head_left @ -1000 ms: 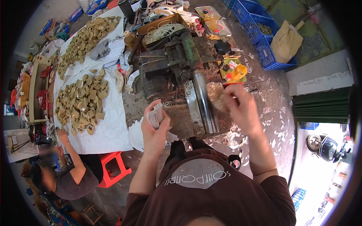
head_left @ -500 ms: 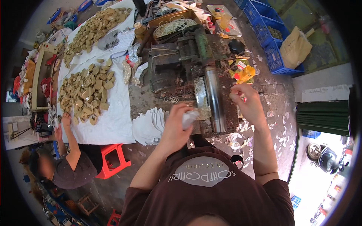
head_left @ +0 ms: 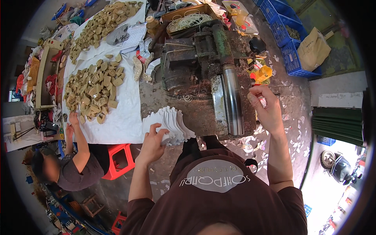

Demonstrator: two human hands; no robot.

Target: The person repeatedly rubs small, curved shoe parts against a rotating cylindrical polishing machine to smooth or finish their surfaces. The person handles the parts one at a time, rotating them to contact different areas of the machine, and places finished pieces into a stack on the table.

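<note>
My left hand (head_left: 152, 145) is at a fanned stack of thin white curved pieces (head_left: 172, 120) on the bench's near edge, fingers closed round a white piece at the stack's near side. To the right, my right hand (head_left: 269, 107) is raised beside a polished metal cylinder (head_left: 234, 102), thumb and forefinger pinched together. Anything in that pinch is too small to make out. The cylinder sticks out toward me from a dark, greasy machine (head_left: 182, 64). Along its left side runs a toothed metal strip (head_left: 218, 102).
Left, a white sheet (head_left: 129, 98) bears piles of tan blocks (head_left: 94, 88). A co-worker (head_left: 84, 168) reaches into the near pile, beside a red stool (head_left: 119, 160). Blue crates (head_left: 291, 58) stand far right. White scraps (head_left: 293, 135) litter the floor.
My left hand has moved left and down from near the cylinder to the white stack, with a white piece in it. My right hand stays raised beside the cylinder. The view has shifted slightly.
</note>
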